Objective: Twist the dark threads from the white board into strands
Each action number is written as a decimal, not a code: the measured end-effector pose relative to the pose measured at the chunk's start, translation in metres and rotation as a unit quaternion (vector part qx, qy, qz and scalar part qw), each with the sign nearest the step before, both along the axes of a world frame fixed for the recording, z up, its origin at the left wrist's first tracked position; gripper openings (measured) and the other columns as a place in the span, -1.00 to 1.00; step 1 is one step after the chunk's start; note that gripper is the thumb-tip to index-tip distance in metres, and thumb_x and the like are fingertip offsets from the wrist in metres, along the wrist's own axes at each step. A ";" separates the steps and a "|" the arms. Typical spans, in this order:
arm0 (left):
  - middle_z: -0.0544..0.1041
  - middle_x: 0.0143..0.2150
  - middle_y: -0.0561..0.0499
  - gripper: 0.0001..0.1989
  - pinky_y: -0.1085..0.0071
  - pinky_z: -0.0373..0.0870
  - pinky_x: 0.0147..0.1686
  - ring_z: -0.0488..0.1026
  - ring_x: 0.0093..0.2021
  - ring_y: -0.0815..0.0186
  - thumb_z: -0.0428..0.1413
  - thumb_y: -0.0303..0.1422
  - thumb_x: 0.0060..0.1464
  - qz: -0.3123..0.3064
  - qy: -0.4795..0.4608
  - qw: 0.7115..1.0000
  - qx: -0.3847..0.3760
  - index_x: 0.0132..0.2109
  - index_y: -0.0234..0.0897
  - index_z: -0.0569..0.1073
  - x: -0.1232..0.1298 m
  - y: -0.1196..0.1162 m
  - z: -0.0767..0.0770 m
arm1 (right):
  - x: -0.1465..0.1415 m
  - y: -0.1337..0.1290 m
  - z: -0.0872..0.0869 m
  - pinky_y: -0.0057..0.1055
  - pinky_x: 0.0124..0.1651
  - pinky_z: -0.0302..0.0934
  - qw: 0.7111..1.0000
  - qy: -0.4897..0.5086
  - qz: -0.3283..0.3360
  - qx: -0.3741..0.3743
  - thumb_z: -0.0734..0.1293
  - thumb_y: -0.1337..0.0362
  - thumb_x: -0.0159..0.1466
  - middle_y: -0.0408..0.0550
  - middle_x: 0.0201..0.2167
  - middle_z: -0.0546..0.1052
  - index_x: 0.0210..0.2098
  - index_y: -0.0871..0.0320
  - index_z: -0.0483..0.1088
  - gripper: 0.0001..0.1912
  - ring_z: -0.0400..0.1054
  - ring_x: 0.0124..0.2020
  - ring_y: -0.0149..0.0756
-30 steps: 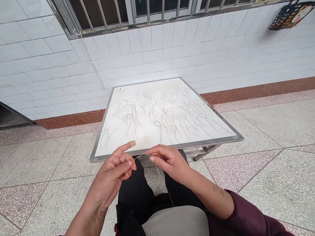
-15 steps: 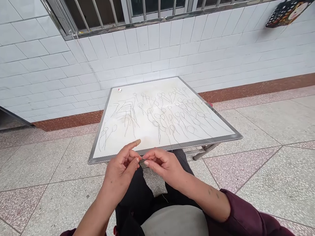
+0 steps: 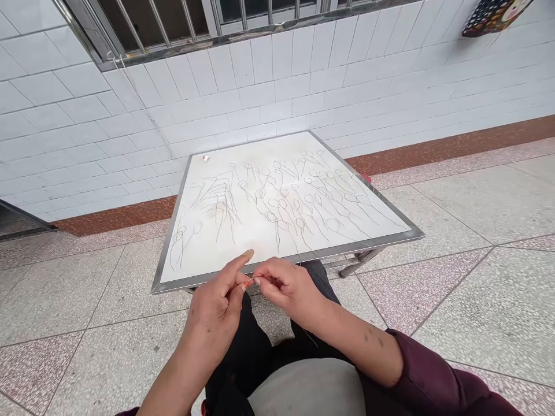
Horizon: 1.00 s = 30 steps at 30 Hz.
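Observation:
Just past the near edge of a white table, both hands meet fingertip to fingertip. My left hand pinches something small and orange between thumb and a finger, with its index finger raised. My right hand is closed, thumb against fingers, on a thin thread that runs between the two hands. A loose thread end hangs below my right wrist. Many thin looped threads lie spread over the tabletop, most with a round loop and two trailing tails.
A small white and red object sits at the table's far left corner. Behind stands a white tiled wall with a barred window. A patterned bag hangs at upper right. My legs are under the table's near edge.
My right hand's fingertips have drawn up close to the left ones. The hanging thread end now shows under the right wrist instead of between my legs. The view has shifted slightly.

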<state>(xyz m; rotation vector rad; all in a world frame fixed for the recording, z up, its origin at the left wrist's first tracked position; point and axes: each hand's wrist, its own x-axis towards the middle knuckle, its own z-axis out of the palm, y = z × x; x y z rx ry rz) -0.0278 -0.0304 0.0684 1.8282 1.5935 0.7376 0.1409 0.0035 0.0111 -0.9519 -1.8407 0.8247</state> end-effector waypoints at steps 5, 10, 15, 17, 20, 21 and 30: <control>0.56 -0.29 0.16 -0.54 0.44 0.30 -0.41 0.34 -0.50 0.38 -0.04 -0.34 0.25 -0.009 0.011 1.000 0.003 0.26 0.10 0.30 0.002 0.001 -0.002 | -0.001 0.001 -0.001 -0.52 -0.41 0.06 1.000 0.004 -0.008 -0.016 0.25 0.47 0.20 -0.22 -0.51 0.37 -0.38 0.12 0.36 -0.86 0.22 -0.48 -0.44; 0.56 -0.30 0.16 -0.55 0.43 0.31 -0.38 0.36 -0.48 0.38 -0.02 -0.34 0.24 0.003 0.002 1.000 0.010 0.25 0.08 0.32 0.006 0.002 -0.008 | -0.004 0.001 -0.004 -0.52 -0.42 0.06 0.997 0.032 -0.027 -0.063 0.26 0.44 0.22 -0.24 -0.53 0.37 -0.38 0.12 0.36 -0.89 0.21 -0.51 -0.45; 0.58 -0.26 0.15 -0.54 0.42 0.32 -0.39 0.37 -0.47 0.38 -0.01 -0.31 0.23 -0.001 -0.022 1.000 -0.019 0.26 0.09 0.30 0.005 0.004 -0.004 | -0.002 0.003 -0.005 -0.51 -0.40 0.07 0.996 0.046 -0.012 -0.074 0.26 0.42 0.25 -0.24 -0.49 0.40 -0.33 0.10 0.39 -0.88 0.23 -0.48 -0.45; 0.59 -0.25 0.16 -0.54 0.42 0.31 -0.39 0.38 -0.46 0.38 0.01 -0.29 0.23 0.005 -0.022 1.000 -0.019 0.26 0.09 0.30 0.006 0.005 -0.001 | -0.001 0.003 -0.004 -0.51 -0.41 0.07 0.996 0.048 -0.012 -0.076 0.26 0.41 0.26 -0.24 -0.50 0.40 -0.34 0.10 0.39 -0.89 0.22 -0.49 -0.45; 0.58 -0.31 0.17 -0.55 0.42 0.31 -0.40 0.40 -0.47 0.37 0.01 -0.28 0.23 0.016 -0.011 1.000 -0.010 0.25 0.05 0.32 0.008 0.006 0.000 | -0.002 0.002 -0.003 -0.51 -0.40 0.09 0.995 0.053 -0.022 -0.077 0.26 0.40 0.27 -0.24 -0.50 0.40 -0.35 0.10 0.39 -0.89 0.23 -0.49 -0.45; 0.58 -0.33 0.17 -0.56 0.43 0.31 -0.40 0.40 -0.48 0.37 0.00 -0.29 0.23 0.019 -0.006 1.000 -0.006 0.25 0.05 0.32 0.010 0.006 0.000 | -0.002 0.001 -0.003 -0.51 -0.40 0.09 0.995 0.055 -0.028 -0.076 0.26 0.39 0.27 -0.23 -0.50 0.40 -0.35 0.10 0.39 -0.89 0.23 -0.49 -0.45; 0.59 -0.27 0.17 -0.57 0.42 0.32 -0.43 0.38 -0.53 0.40 -0.02 -0.35 0.22 0.034 0.032 0.999 0.019 0.20 0.07 0.38 0.019 0.004 0.003 | -0.002 -0.007 -0.006 -0.49 -0.41 0.12 0.993 0.069 -0.054 -0.079 0.26 0.35 0.29 -0.21 -0.49 0.43 -0.32 0.10 0.42 -0.89 0.26 -0.49 -0.43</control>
